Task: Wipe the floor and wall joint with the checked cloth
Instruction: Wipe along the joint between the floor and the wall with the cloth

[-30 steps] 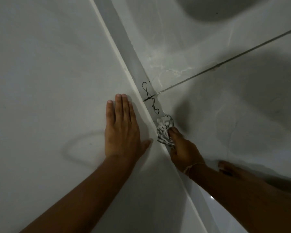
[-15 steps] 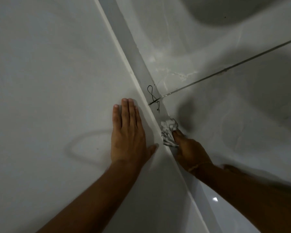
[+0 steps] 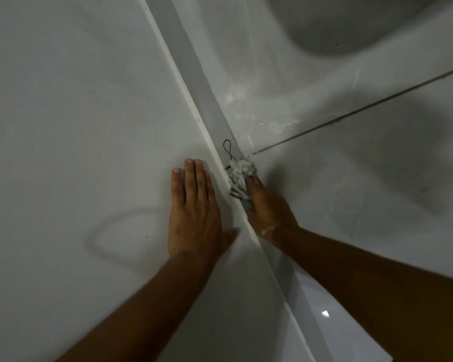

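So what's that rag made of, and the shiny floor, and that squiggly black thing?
The checked cloth looks like soft woven fabric: it is crumpled into folds under the right hand. The floor seems to be glazed or polished tile, glossy, with pale marble-like veins and a dark grout line. The black squiggle looks like thin thread or wire; too fine to tell.

cloth: white with dark checks. wall: plain pale grey. floor tiles: whitish, faint veining, dark grout line. wire loop: black.
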